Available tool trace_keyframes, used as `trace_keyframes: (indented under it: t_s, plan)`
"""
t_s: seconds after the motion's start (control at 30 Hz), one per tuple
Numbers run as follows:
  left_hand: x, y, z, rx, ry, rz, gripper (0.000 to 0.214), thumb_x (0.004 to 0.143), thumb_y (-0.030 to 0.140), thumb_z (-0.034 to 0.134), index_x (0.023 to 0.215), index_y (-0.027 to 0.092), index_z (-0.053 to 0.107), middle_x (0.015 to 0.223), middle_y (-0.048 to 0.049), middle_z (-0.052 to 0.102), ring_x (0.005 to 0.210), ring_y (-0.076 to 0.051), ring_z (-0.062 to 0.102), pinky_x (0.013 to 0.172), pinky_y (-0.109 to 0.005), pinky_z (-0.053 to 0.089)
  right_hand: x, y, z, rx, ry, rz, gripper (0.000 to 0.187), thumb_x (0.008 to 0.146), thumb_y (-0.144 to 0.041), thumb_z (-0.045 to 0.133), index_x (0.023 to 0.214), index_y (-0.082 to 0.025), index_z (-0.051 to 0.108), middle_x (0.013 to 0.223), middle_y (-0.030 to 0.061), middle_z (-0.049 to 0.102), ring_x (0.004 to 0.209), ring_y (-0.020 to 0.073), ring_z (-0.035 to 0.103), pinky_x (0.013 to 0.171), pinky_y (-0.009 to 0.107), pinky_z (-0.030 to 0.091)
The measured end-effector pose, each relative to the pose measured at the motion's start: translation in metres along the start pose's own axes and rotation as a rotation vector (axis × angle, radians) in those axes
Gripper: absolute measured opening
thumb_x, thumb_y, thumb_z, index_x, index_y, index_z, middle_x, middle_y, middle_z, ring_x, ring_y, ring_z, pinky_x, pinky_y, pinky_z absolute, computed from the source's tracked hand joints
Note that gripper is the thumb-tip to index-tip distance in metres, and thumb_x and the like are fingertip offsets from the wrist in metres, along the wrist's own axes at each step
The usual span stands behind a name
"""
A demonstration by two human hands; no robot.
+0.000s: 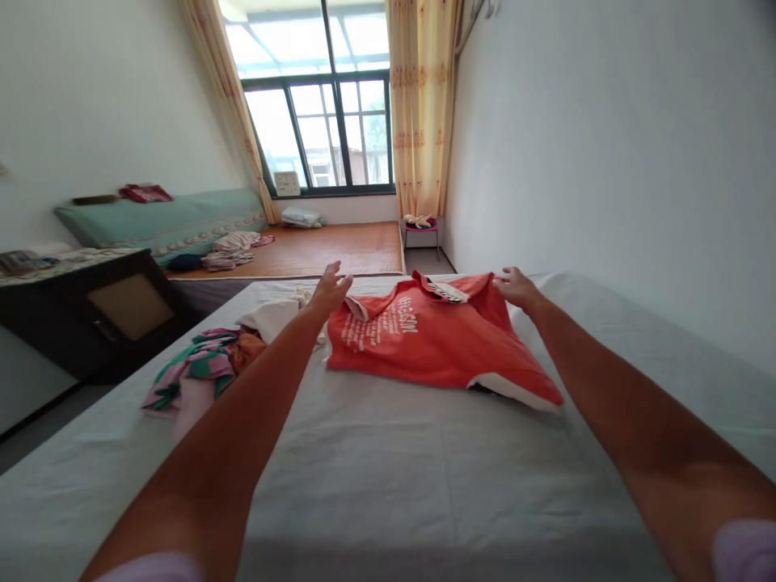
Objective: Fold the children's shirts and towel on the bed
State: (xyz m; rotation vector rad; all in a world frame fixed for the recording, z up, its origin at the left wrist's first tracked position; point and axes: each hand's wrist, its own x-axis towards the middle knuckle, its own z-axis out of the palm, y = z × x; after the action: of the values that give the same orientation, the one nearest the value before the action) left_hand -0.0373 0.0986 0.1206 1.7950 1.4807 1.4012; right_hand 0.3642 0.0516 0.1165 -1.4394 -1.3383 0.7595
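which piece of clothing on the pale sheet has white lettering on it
The orange-red shirt, lying between the left hand and right hand. The heaped clothes to its left show no lettering.

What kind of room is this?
Most likely a bedroom in a home: a low, bed-like platform sits below a curtained window, and a red shirt lies beside heaped fabrics on a pale sheet.
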Motion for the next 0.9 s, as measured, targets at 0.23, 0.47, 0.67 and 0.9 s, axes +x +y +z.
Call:
trace_keyframes:
  t_s: [0.23, 0.47, 0.67, 0.9]
  plan:
    - [-0.077, -0.047, -0.032, 0.243, -0.597, 0.077, 0.040, 0.081, 0.049, 0.054, 0.096, 0.015, 0.070, 0.092, -0.0061, 0.070, 0.088, -0.023, 0.064, 0.085, -0.034, 0.048, -0.054, 0.018, -0.023, -0.223, -0.542, -0.072, 0.045, 0.062, -0.048, 0.078, 0.096, -0.019, 0.071, 0.095, 0.0069, 0.070, 0.093, 0.0255, 0.061, 0.084, 0.034, 0.048]
    - [-0.110, -0.074, -0.025, 0.422, -0.601, 0.320, 0.032, 0.076, 0.028, 0.056, 0.103, 0.022, 0.070, 0.113, -0.0066, 0.066, 0.109, -0.023, 0.056, 0.101, -0.034, 0.039, -0.086, 0.055, -0.025, -0.566, -0.916, -0.275, 0.069, 0.058, -0.046, 0.078, 0.121, -0.024, 0.063, 0.127, 0.0073, 0.058, 0.118, 0.0304, 0.050, 0.101, 0.037, 0.037]
    - [-0.097, -0.072, -0.030, 0.442, -0.385, 0.227, 0.030, 0.078, 0.032, 0.052, 0.100, 0.021, 0.069, 0.099, -0.0047, 0.069, 0.097, -0.022, 0.061, 0.092, -0.033, 0.044, -0.088, 0.049, -0.029, -0.453, -0.760, -0.259, 0.036, 0.081, -0.044, 0.059, 0.103, -0.017, 0.069, 0.084, 0.0054, 0.066, 0.078, 0.0203, 0.059, 0.073, 0.031, 0.046]
    - [-0.087, -0.083, -0.051, 0.350, -0.107, 0.023, 0.071, 0.078, 0.053, 0.055, 0.136, 0.013, 0.045, 0.102, -0.0091, 0.065, 0.087, -0.021, 0.062, 0.081, -0.034, 0.049, -0.082, 0.054, -0.032, -0.058, -0.446, 0.075, 0.055, 0.083, -0.061, 0.053, 0.117, -0.020, 0.063, 0.100, 0.0100, 0.069, 0.085, 0.0213, 0.061, 0.071, 0.031, 0.049]
